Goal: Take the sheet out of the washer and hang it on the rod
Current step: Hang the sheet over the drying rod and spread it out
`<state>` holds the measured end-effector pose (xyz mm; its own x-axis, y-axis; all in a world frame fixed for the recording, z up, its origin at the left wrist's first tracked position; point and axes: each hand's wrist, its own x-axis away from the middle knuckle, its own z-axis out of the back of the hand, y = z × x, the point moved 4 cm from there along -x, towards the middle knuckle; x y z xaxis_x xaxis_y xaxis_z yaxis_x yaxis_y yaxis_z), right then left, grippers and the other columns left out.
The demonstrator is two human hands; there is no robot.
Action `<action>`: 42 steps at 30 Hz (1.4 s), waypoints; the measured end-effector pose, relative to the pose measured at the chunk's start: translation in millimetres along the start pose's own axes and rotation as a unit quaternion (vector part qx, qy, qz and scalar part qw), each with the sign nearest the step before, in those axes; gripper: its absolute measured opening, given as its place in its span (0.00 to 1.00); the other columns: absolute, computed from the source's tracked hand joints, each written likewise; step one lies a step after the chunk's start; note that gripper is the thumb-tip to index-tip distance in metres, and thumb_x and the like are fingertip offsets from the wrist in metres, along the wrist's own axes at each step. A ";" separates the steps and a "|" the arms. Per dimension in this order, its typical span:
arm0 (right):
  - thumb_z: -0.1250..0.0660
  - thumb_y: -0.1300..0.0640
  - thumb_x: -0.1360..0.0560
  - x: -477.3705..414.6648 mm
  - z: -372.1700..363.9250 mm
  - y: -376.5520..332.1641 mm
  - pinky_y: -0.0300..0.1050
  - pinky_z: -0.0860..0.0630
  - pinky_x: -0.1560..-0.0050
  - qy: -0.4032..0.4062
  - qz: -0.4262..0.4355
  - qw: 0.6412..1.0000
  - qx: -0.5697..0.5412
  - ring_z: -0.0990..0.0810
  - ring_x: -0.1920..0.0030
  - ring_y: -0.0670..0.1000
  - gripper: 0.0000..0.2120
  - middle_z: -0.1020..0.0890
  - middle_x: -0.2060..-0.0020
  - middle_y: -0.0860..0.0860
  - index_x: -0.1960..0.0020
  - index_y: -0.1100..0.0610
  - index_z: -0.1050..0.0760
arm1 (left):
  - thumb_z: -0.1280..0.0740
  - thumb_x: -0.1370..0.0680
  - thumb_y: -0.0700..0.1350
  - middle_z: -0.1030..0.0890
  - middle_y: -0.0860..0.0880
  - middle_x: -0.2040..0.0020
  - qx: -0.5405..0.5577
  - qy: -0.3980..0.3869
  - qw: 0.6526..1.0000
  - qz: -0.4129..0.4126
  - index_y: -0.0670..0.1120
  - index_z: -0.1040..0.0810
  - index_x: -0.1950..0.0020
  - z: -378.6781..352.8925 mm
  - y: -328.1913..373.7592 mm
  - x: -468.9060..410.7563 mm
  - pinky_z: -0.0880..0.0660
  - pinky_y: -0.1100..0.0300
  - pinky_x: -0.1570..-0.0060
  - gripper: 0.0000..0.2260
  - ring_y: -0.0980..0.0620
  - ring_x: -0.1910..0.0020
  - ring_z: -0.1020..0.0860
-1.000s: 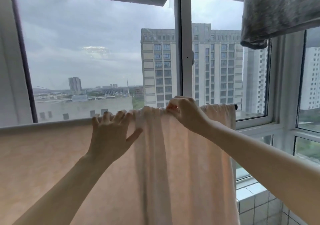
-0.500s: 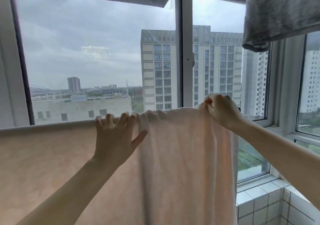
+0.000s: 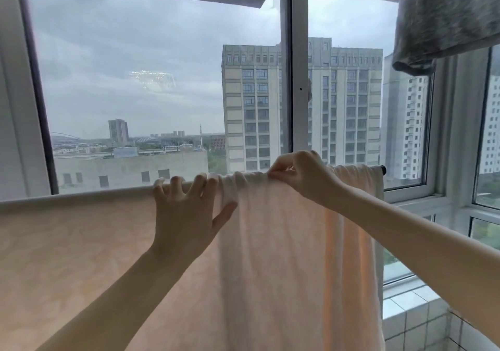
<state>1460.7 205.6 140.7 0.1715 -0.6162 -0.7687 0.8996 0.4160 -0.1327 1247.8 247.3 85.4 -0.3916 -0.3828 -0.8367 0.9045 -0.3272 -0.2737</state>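
A pale peach sheet (image 3: 81, 256) hangs over a horizontal rod in front of the window. Only the rod's dark right end (image 3: 382, 168) shows beyond the cloth. The sheet lies smooth on the left and bunches into folds around the middle. My left hand (image 3: 186, 215) presses flat against the sheet just under the rod, fingers spread and straight over the top edge. My right hand (image 3: 300, 174) pinches a bunched fold of the sheet at the rod's top, right of the left hand. No washer is in view.
A large window with a white frame post (image 3: 293, 66) stands right behind the rod. A grey patterned cloth (image 3: 446, 15) hangs from above at the top right. A white tiled ledge (image 3: 411, 321) sits at the lower right.
My right hand slid right along the rod, then came back left and now pinches the bunched fold near the middle. My left hand stayed flat on the sheet in about the same place.
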 end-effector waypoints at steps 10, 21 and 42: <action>0.31 0.58 0.24 11.8 26.4 48.1 0.44 0.20 0.56 0.076 -0.064 0.989 0.107 0.22 0.63 0.46 0.03 0.23 0.63 0.44 0.54 0.57 0.23 | 0.48 0.22 0.66 0.22 0.45 0.40 0.012 0.010 1.000 -0.008 0.43 0.26 0.36 -3.7 16.7 -5.7 0.34 0.39 0.44 0.31 0.38 0.49 0.24; 0.31 0.57 0.24 13.7 20.3 57.6 0.39 0.23 0.56 0.058 -0.031 0.996 0.065 0.21 0.61 0.46 0.03 0.21 0.62 0.45 0.53 0.57 0.22 | 0.49 0.22 0.64 0.23 0.44 0.40 0.023 -0.015 1.000 -0.012 0.44 0.29 0.33 -7.6 61.7 -24.1 0.33 0.39 0.43 0.29 0.37 0.47 0.24; 0.33 0.56 0.23 56.8 68.9 128.4 0.39 0.20 0.54 0.011 0.065 0.997 0.038 0.19 0.54 0.42 0.09 0.18 0.51 0.44 0.43 0.54 0.24 | 0.47 0.24 0.65 0.22 0.43 0.45 0.012 -0.031 0.999 0.008 0.46 0.25 0.37 -15.3 166.6 -56.0 0.38 0.36 0.35 0.28 0.38 0.46 0.25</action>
<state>1613.6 178.0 123.1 0.2802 -0.5451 -0.7902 0.8986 0.4385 0.0161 1423.0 227.5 79.4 -0.3881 -0.4410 -0.8092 0.9066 -0.3405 -0.2492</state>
